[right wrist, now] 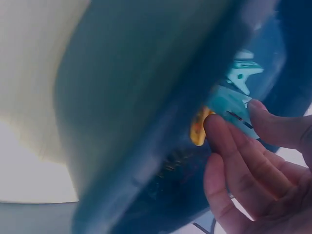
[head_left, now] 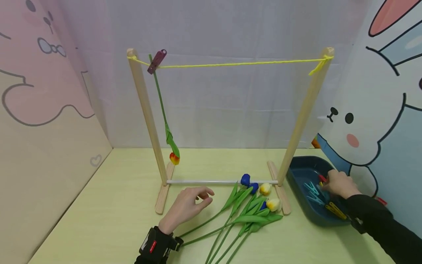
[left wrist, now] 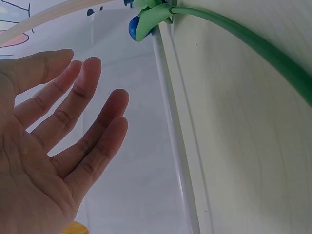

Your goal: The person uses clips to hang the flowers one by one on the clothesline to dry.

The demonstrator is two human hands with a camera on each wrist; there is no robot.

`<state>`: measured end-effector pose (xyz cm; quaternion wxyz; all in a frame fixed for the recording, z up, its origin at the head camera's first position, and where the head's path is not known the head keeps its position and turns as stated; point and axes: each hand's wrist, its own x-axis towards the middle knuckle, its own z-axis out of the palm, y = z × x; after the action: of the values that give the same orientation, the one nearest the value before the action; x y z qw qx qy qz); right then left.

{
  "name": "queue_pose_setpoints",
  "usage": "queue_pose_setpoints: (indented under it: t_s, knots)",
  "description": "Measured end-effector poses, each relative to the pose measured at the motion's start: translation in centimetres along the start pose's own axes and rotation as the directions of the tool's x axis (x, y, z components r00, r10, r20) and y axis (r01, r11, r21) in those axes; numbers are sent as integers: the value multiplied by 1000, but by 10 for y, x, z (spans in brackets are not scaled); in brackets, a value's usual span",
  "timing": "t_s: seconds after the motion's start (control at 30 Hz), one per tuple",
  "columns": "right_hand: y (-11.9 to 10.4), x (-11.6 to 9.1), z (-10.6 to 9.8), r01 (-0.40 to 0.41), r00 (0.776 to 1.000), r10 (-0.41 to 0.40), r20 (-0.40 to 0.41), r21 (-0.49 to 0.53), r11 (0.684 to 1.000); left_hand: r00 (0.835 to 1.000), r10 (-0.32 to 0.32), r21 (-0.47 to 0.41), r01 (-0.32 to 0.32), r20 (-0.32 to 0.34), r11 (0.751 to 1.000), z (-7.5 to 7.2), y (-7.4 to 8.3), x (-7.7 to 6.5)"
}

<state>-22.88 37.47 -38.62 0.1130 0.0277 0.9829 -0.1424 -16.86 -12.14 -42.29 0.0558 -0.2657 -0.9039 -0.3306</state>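
Over the dark blue tub [head_left: 304,200] at the right, my right hand [head_left: 341,183] reaches in among the clothespins. The right wrist view shows a teal clothespin [right wrist: 234,109] pinched between its thumb and fingers. My left hand [head_left: 188,205] hovers above the table with loosely bent fingers and nothing in it, beside the lying artificial tulips. Those have blue heads [head_left: 245,179], pale yellow heads [head_left: 273,204] and green leaves. From a yellow cord [head_left: 230,65] hangs a red-yellow tulip [head_left: 174,158], head down, its stem held by a maroon clothespin [head_left: 157,61].
Two wooden posts [head_left: 145,110] on flat feet carry the cord, with a white rod [head_left: 204,182] joining them low down. Yellow clothespins [head_left: 336,212] and more teal ones [head_left: 314,194] lie in the tub. Rabbit-printed panels [head_left: 379,110] flank the pale table [head_left: 99,220].
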Motion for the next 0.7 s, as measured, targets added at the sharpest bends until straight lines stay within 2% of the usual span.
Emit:
queue_pose_setpoints:
  t_s: [0.17,0.37,0.5,0.63,0.7]
  knots:
    - [-4,-8,-6,83,992,-83,-93,-4,997,1000,0,0,0,18,1000,0,1,1]
    - [-15,-19,-14,203,944,-193,-268,9,979,998,-4,-7,4,64,1000,0,1,1]
    - [-24,-28,-17,236,910,-211,-358,29,971,995,-8,-16,10,102,1000,1,2,0]
    - [-35,-38,-18,238,898,-189,-398,78,968,989,-2,-40,8,146,999,3,3,0]
    - [-43,-43,-17,244,885,-170,-434,121,962,986,3,-55,6,167,998,3,3,0]
